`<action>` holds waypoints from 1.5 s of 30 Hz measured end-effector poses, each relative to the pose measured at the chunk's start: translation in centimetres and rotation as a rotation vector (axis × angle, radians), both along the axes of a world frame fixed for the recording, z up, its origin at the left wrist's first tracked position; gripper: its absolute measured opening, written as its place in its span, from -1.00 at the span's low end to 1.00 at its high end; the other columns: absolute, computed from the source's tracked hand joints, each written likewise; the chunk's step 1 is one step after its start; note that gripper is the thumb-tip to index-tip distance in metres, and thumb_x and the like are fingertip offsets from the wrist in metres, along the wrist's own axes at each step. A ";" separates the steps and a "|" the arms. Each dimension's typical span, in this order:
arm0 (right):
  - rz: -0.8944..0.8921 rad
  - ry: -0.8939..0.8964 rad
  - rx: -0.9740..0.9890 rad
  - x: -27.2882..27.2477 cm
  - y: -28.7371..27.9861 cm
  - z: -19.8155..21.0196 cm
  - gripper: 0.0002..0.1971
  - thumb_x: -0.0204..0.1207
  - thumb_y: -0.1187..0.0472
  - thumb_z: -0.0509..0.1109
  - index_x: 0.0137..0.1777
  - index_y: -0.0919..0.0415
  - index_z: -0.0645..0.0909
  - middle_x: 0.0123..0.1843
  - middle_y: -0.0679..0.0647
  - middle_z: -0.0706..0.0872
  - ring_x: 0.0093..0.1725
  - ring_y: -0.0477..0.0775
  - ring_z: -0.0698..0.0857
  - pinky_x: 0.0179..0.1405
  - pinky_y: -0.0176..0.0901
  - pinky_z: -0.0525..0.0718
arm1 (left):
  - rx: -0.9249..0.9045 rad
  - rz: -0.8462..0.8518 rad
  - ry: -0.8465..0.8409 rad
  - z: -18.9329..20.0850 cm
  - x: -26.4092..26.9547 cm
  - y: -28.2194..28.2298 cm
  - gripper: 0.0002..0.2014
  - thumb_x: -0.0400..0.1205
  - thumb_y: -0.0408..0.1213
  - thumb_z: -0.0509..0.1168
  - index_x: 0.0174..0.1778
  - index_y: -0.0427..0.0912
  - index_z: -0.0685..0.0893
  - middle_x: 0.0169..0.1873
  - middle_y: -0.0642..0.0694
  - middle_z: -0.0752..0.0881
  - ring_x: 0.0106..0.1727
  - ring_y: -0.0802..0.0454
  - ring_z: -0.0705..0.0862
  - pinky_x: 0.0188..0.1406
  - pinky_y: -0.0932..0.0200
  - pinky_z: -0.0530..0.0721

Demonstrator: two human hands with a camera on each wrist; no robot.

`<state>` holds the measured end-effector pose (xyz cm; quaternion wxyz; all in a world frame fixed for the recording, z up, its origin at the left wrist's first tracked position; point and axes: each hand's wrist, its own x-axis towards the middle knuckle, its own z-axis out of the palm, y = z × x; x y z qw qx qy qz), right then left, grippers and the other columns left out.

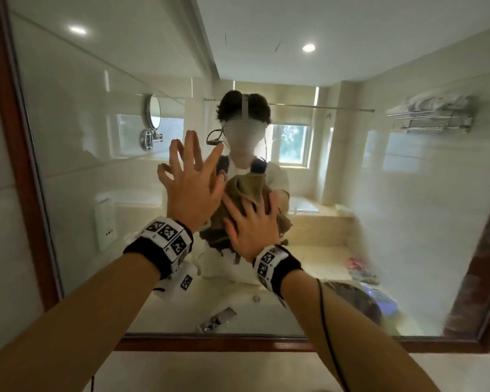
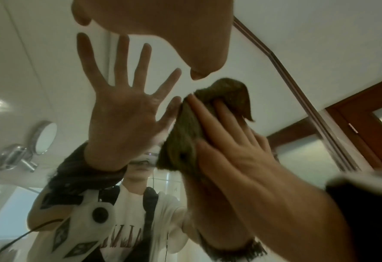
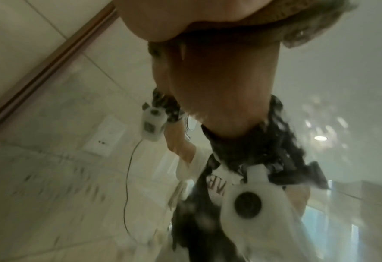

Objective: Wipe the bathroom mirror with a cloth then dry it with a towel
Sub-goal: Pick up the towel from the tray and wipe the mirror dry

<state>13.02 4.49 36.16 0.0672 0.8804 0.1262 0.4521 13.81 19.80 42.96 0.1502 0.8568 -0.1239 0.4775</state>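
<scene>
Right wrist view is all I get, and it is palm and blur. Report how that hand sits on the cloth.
Observer: The head view shows the right hand flat, fingers spread, pressing the olive cloth against the mirror.
Operator: Now give me the other hand.
Observer: The left hand is open, fingers splayed, up at the glass just left of the cloth and holding nothing.
Operator: Find me the drying towel.
Observer: Neither hand has one. Folded white towels show only as a reflection, on a wall rack at the mirror's upper right.
</scene>
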 end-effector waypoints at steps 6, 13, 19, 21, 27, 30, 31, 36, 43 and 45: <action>-0.110 0.035 0.036 -0.9 -6.1 -1.5 -0.39 0.64 -0.19 0.05 0.68 -0.09 0.12 0.64 0.18 0.28 0.62 0.35 0.20 0.59 0.44 -0.05 | -0.009 -0.038 -0.026 -0.1 0.2 0.9 -0.43 0.70 0.04 0.12 0.67 0.22 0.22 0.74 -0.25 -0.02 0.71 -0.40 0.00 0.49 -0.60 0.18; -0.314 -0.143 0.417 -0.4 -9.8 7.2 -0.35 0.62 -0.13 -0.05 0.69 0.00 -0.03 0.56 0.30 0.32 0.50 0.36 0.31 0.49 0.49 0.13 | -0.057 0.006 0.019 -1.1 0.9 2.7 -0.41 0.67 0.14 -0.02 0.67 0.30 0.11 0.74 -0.22 -0.03 0.71 -0.36 0.00 0.49 -0.58 0.18; -0.162 -0.203 0.299 1.5 -0.7 11.1 -0.37 0.64 -0.14 -0.02 0.69 -0.05 -0.01 0.61 0.24 0.27 0.58 0.35 0.23 0.57 0.43 -0.01 | -0.114 0.022 0.033 -1.7 0.9 5.2 -0.41 0.70 0.11 0.02 0.69 0.26 0.08 0.74 -0.23 -0.04 0.72 -0.35 -0.02 0.51 -0.57 0.18; -0.109 -0.204 0.228 1.8 2.6 10.6 -0.37 0.64 -0.13 0.01 0.69 -0.05 0.03 0.61 0.21 0.29 0.59 0.33 0.22 0.58 0.40 -0.01 | -0.122 0.018 0.028 -1.7 0.6 6.3 -0.42 0.71 0.10 0.00 0.69 0.24 0.09 0.74 -0.22 -0.06 0.72 -0.34 -0.03 0.51 -0.57 0.17; 0.066 -0.043 -0.027 2.4 11.0 3.3 -0.40 0.63 -0.18 0.07 0.67 -0.13 0.13 0.66 0.09 0.26 0.65 0.27 0.14 0.61 0.36 -0.22 | -0.145 0.053 0.049 -2.0 0.9 10.3 -0.47 0.78 0.07 0.03 0.70 0.25 0.10 0.75 -0.22 -0.08 0.73 -0.35 -0.07 0.52 -0.60 0.12; 0.070 0.082 -0.160 2.2 10.3 -1.5 -0.39 0.64 -0.20 0.07 0.67 -0.18 0.07 0.68 0.05 0.22 0.67 0.26 0.10 0.61 0.38 -0.17 | -0.123 0.055 0.068 -2.5 0.8 11.0 -0.43 0.76 0.03 0.05 0.71 0.24 0.07 0.75 -0.20 -0.11 0.73 -0.34 -0.10 0.54 -0.59 0.11; 0.058 0.111 -0.191 1.9 9.3 -2.6 -0.38 0.64 -0.20 0.07 0.67 -0.18 0.05 0.68 0.06 0.23 0.67 0.27 0.10 0.61 0.39 -0.13 | -0.119 0.050 0.073 -2.8 0.8 11.1 -0.43 0.76 0.01 0.07 0.71 0.23 0.08 0.75 -0.21 -0.10 0.73 -0.34 -0.09 0.54 -0.59 0.11; -0.046 0.110 -0.174 0.2 2.7 -3.6 -0.38 0.63 -0.21 0.09 0.67 -0.15 0.09 0.59 0.12 0.40 0.60 0.30 0.23 0.62 0.33 -0.01 | -0.108 0.015 0.091 -3.6 0.9 10.7 -0.42 0.74 0.03 0.08 0.70 0.26 0.09 0.75 -0.18 -0.11 0.73 -0.33 -0.08 0.53 -0.59 0.12; -0.225 -0.073 0.198 0.7 0.4 3.0 -0.34 0.64 -0.14 -0.03 0.70 0.09 0.00 0.59 0.35 0.29 0.52 0.42 0.32 0.57 0.32 0.14 | -0.116 0.009 0.053 -3.2 1.2 10.6 -0.39 0.71 0.10 0.04 0.71 0.24 0.07 0.74 -0.24 -0.03 0.72 -0.34 -0.03 0.52 -0.57 0.18; -0.233 -0.139 0.300 1.4 2.2 5.0 -0.34 0.65 -0.12 0.00 0.70 0.07 -0.03 0.59 0.34 0.29 0.51 0.41 0.32 0.57 0.32 0.12 | -0.129 -0.007 0.043 -3.1 1.2 11.3 -0.38 0.73 0.07 0.09 0.72 0.22 0.07 0.74 -0.24 -0.05 0.73 -0.35 -0.05 0.53 -0.56 0.13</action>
